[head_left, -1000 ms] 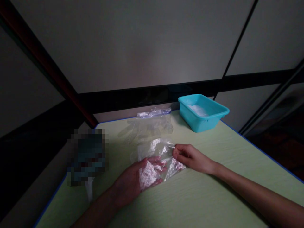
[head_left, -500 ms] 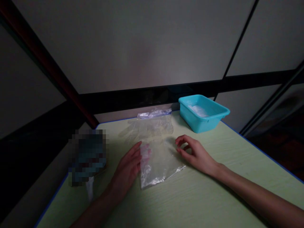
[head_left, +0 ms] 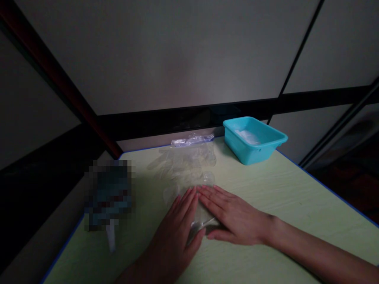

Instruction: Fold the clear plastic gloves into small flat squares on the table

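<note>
A clear plastic disposable glove (head_left: 205, 211) lies on the pale green table (head_left: 284, 252), its finger ends showing beyond my fingertips. Pressed flat on its left part is my left hand (head_left: 176, 230), fingers stretched out. My right hand (head_left: 233, 215) lies flat across the right part, with its fingertips close to those of the left. Both palms face down and hide much of the film. Just beyond, more clear plastic gloves (head_left: 189, 157) are spread out, overlapping, with crinkled cuffs at the far edge.
A turquoise plastic basin (head_left: 257, 154) with something whitish inside stands at the back right corner. At the left edge sits a blurred-out package (head_left: 109, 193) with a white strip hanging from it. Light wall panels (head_left: 183, 59) rise behind the table.
Both hands have moved inward and come down flat on the near glove. Its cuff end, raised and visible before, is now mostly covered. The right hand's curled fingers have straightened.
</note>
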Available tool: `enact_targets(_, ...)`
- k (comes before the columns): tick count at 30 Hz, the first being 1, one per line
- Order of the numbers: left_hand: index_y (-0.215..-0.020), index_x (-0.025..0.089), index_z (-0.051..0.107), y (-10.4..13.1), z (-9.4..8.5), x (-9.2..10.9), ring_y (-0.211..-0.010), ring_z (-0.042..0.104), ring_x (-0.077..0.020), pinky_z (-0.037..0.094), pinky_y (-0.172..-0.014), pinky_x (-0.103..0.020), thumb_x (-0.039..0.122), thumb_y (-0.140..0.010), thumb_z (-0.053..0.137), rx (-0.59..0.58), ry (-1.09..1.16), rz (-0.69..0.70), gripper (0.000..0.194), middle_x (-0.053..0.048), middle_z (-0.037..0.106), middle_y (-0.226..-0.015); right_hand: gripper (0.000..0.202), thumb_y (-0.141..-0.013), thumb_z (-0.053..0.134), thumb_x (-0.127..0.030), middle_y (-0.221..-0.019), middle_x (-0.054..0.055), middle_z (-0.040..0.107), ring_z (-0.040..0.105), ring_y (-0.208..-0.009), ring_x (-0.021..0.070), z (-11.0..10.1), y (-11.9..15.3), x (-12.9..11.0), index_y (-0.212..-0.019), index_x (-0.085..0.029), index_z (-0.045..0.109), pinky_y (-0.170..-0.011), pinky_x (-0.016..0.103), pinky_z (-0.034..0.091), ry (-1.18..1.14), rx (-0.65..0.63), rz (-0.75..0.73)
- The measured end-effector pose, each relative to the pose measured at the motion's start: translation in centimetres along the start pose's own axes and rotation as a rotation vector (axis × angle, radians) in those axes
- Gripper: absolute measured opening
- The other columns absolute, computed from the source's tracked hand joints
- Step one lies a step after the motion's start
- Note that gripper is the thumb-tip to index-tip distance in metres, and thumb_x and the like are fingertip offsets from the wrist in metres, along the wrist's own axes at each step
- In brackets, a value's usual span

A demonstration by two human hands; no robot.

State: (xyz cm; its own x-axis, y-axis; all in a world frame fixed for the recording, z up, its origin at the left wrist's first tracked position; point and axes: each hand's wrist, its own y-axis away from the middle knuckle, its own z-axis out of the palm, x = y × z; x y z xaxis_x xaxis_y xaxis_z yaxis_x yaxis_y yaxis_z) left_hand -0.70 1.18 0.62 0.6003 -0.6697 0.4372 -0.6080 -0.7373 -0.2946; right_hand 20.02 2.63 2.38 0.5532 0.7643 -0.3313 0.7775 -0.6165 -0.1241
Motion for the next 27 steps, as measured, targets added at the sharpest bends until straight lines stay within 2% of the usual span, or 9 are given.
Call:
enact_targets(4,-0.137,0.009,0.026,0.5,0.7,-0.1,-0.128,0.028,-0.0294,0.026,-0.104,-0.042,0.033,-0.083,0.051,-0.064,-0.196,0.021,0.064,-0.017,0.028,-0.141,0.081,-0.085,0.037,-0.058,-0.143,0.019,0.012,0.008,-0.133,0.0258,0.2,0.1,0.2,-0.139,-0.003,0.012,-0.110,0.041,0.008,-0.027,-0.054,-0.018)
enact_targets(9,-0.138,0.007,0.015,1.1,1.4,-0.3,-0.128,0.027,-0.0302,0.037,-0.096,-0.045,0.036,-0.083,0.046,-0.098,-0.444,0.063,0.070,-0.021,0.029,-0.140,0.084,-0.084,0.033,-0.062,-0.144,0.018,0.006,0.003,-0.133,0.0245,0.3,0.3,0.4,-0.139,-0.003,0.010,-0.110,0.038,0.005,-0.046,-0.119,0.003)
enact_targets(13,-0.136,0.003,0.016,1.4,1.5,-0.3,-0.128,0.027,-0.0319,0.039,-0.095,-0.045,0.042,-0.084,0.044,-0.080,-0.547,0.083,0.071,-0.025,0.030,-0.138,0.083,-0.083,0.033,-0.062,-0.144,0.016,0.004,0.002,-0.133,0.0241,0.4,0.6,0.6,-0.140,-0.005,0.010,-0.110,0.039,0.005,-0.060,-0.123,0.012)
enact_targets(20,-0.132,0.001,0.028,1.4,1.5,0.0,-0.127,0.026,-0.0351,0.038,-0.095,-0.045,0.049,-0.085,0.041,-0.075,-0.564,0.081,0.069,-0.026,0.030,-0.138,0.083,-0.083,0.034,-0.062,-0.143,0.017,0.006,0.004,-0.133,0.0246,0.3,0.9,0.8,-0.139,-0.005,0.011,-0.109,0.042,0.008,-0.002,-0.135,0.025)
enact_targets(24,-0.133,0.002,0.027,1.4,1.5,-0.2,-0.129,0.023,-0.0339,0.036,-0.096,-0.046,0.049,-0.085,0.041,-0.082,-0.549,0.067,0.068,-0.024,0.027,-0.140,0.079,-0.084,0.039,-0.057,-0.143,0.018,0.013,0.011,-0.133,0.0241,-0.4,0.8,1.3,-0.139,-0.005,0.015,-0.108,0.042,0.014,0.036,-0.124,-0.036)
enact_targets(27,-0.134,0.005,0.027,1.2,1.3,-0.4,-0.130,0.021,-0.0320,0.033,-0.099,-0.046,0.047,-0.084,0.043,-0.114,-0.512,0.048,0.067,-0.021,0.026,-0.141,0.062,-0.089,0.040,-0.046,-0.138,0.016,0.032,0.026,-0.129,0.0223,-1.4,0.9,2.0,-0.137,-0.008,0.026,-0.107,0.041,0.020,0.066,-0.082,-0.143)
